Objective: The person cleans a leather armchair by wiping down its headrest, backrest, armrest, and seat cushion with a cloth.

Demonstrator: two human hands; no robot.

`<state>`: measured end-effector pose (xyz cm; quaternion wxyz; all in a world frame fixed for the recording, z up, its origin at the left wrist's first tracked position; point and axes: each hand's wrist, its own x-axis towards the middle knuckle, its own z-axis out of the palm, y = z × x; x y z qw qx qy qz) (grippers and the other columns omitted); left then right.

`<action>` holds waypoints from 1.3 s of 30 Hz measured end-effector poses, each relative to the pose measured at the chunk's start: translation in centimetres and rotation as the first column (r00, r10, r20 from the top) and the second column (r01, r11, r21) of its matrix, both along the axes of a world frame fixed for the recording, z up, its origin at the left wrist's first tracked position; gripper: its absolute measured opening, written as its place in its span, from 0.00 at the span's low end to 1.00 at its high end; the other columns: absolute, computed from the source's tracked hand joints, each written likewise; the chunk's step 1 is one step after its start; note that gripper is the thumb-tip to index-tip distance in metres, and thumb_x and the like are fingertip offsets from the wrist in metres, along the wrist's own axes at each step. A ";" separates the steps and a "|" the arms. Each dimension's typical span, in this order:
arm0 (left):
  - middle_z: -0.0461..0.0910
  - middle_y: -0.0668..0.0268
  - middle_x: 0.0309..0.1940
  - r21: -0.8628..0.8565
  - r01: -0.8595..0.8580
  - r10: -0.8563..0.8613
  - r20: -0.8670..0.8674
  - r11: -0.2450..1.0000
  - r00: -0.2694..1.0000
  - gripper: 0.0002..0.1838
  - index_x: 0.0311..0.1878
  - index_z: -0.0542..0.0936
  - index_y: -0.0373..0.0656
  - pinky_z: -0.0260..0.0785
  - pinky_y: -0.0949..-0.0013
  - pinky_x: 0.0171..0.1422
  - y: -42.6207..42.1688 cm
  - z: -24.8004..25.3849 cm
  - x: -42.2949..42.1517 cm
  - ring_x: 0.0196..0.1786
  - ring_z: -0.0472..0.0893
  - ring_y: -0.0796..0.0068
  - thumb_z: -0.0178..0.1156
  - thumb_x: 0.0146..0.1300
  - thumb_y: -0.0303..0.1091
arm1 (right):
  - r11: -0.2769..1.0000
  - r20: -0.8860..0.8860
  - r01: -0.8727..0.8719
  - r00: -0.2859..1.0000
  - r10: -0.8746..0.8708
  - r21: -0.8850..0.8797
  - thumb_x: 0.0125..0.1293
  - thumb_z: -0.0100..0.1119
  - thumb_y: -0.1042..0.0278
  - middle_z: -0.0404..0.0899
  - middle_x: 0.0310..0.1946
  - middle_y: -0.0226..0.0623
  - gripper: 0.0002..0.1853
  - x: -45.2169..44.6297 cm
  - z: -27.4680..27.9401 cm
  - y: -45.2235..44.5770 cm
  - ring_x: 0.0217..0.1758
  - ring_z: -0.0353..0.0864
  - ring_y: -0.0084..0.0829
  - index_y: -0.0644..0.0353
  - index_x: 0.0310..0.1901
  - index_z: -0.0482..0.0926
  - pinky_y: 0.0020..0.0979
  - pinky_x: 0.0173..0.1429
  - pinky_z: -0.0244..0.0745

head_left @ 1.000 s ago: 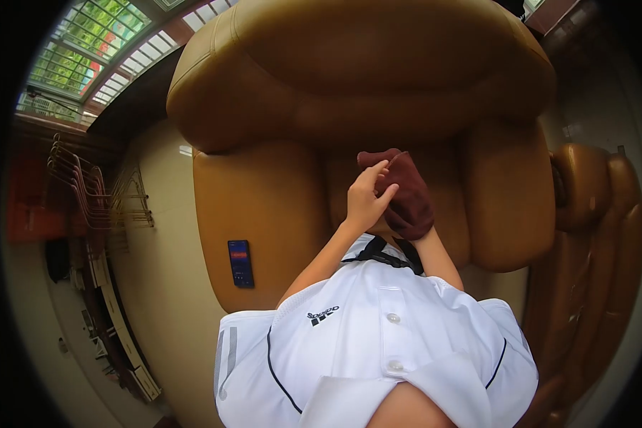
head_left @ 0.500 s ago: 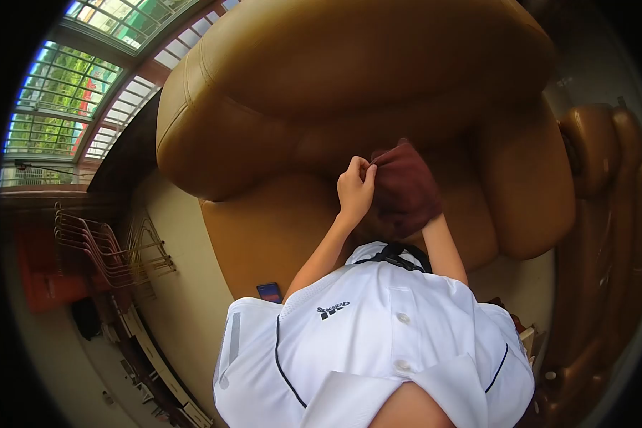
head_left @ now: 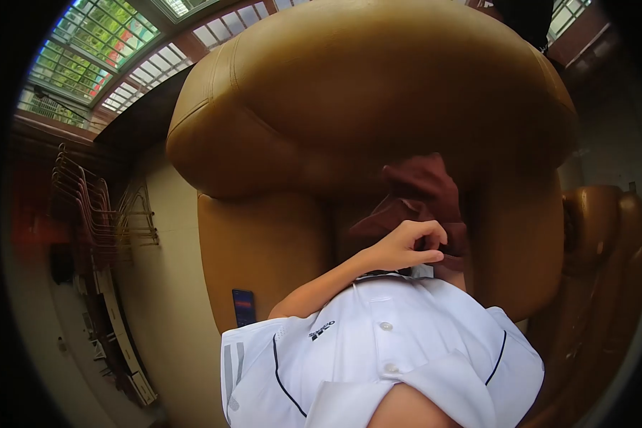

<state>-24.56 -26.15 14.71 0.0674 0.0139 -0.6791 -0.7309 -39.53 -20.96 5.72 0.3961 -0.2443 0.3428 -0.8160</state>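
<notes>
Left hand (head_left: 410, 245) half-curled, hold unclear, over rumpled, folded maroon cloth (head_left: 429, 187); right hand hidden, state unclear.

Maroon cloth (head_left: 439, 187) hides the right hand; the phone's screen (head_left: 244, 303) is unreadable.

Brown leather armchair (head_left: 364, 85), padded back at 12 o'clock; a matching brown sofa (head_left: 613, 271) at 3 o'clock. Daylight enters through a barred window (head_left: 114, 43) at 10 o'clock, greenery beyond. Metal tubing frames (head_left: 82, 192) stand at 9 o'clock, pale floor (head_left: 175, 278) at 8.
</notes>
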 end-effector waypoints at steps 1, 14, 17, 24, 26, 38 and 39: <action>0.70 0.73 0.23 -0.010 -0.295 0.295 -0.014 0.955 0.955 0.07 0.34 0.73 0.41 0.57 0.80 0.28 -1.1 -1.0 -0.1 0.25 0.66 0.87 0.59 0.53 0.30 | 0.999 -0.039 -0.009 0.999 0.007 -0.041 0.59 0.47 0.64 0.61 0.54 0.37 0.20 -2.1 0.7 -1.0 0.57 0.59 0.29 0.61 0.52 0.59 0.30 0.60 0.52; 0.68 0.53 0.48 0.049 -0.987 0.046 -0.997 -0.155 -0.057 0.35 0.57 0.60 0.40 0.61 0.62 0.49 -20.0 17.0 -9.1 0.50 0.69 0.58 0.53 0.54 0.56 | 0.695 -0.252 -0.404 0.915 0.316 -0.595 0.61 0.44 0.64 0.59 0.56 0.37 0.22 -20.8 4.8 -23.0 0.59 0.57 0.29 0.61 0.55 0.57 0.30 0.62 0.50; 0.67 0.53 0.49 0.004 -0.984 -0.208 -0.978 -0.176 0.034 0.35 0.57 0.59 0.40 0.61 0.62 0.49 -19.9 22.4 -9.7 0.50 0.69 0.57 0.53 0.54 0.55 | 0.685 -0.235 -0.410 0.911 0.338 -0.602 0.61 0.43 0.64 0.58 0.56 0.37 0.22 -20.9 5.1 -23.4 0.60 0.57 0.28 0.61 0.55 0.57 0.30 0.63 0.49; 0.67 0.53 0.50 -0.040 -0.970 -0.317 -0.941 -0.241 0.117 0.35 0.58 0.58 0.41 0.62 0.61 0.50 -18.8 24.3 -7.4 0.51 0.69 0.57 0.52 0.55 0.55 | 0.636 -0.280 -0.439 0.898 0.340 -0.635 0.61 0.42 0.64 0.57 0.57 0.36 0.23 -19.7 4.2 -24.1 0.61 0.56 0.28 0.61 0.57 0.56 0.30 0.64 0.48; 0.67 0.53 0.50 -0.043 -0.978 -0.340 -0.934 -0.206 0.112 0.35 0.58 0.57 0.41 0.62 0.61 0.50 -18.3 23.9 -6.6 0.51 0.69 0.57 0.52 0.55 0.55 | 0.636 -0.289 -0.421 0.907 0.306 -0.647 0.62 0.41 0.64 0.57 0.58 0.36 0.23 -19.2 3.9 -23.9 0.61 0.55 0.28 0.61 0.57 0.55 0.30 0.64 0.48; 0.66 0.52 0.52 0.132 -0.960 -0.312 -0.949 -0.246 -0.050 0.35 0.60 0.55 0.42 0.63 0.60 0.51 -14.6 22.8 -1.7 0.52 0.69 0.55 0.51 0.57 0.54 | 0.535 -0.386 -0.545 0.838 0.387 -0.645 0.63 0.39 0.63 0.56 0.60 0.36 0.24 -20.0 4.9 -23.4 0.63 0.54 0.28 0.61 0.60 0.53 0.30 0.66 0.45; 0.66 0.52 0.52 0.145 -0.958 -0.313 -0.948 -0.248 -0.062 0.35 0.60 0.54 0.42 0.63 0.60 0.51 -14.2 22.9 -1.4 0.52 0.69 0.55 0.51 0.57 0.54 | 0.517 -0.401 -0.567 0.822 0.405 -0.641 0.63 0.38 0.63 0.55 0.60 0.36 0.24 -19.9 4.9 -23.4 0.64 0.54 0.28 0.61 0.60 0.53 0.30 0.67 0.45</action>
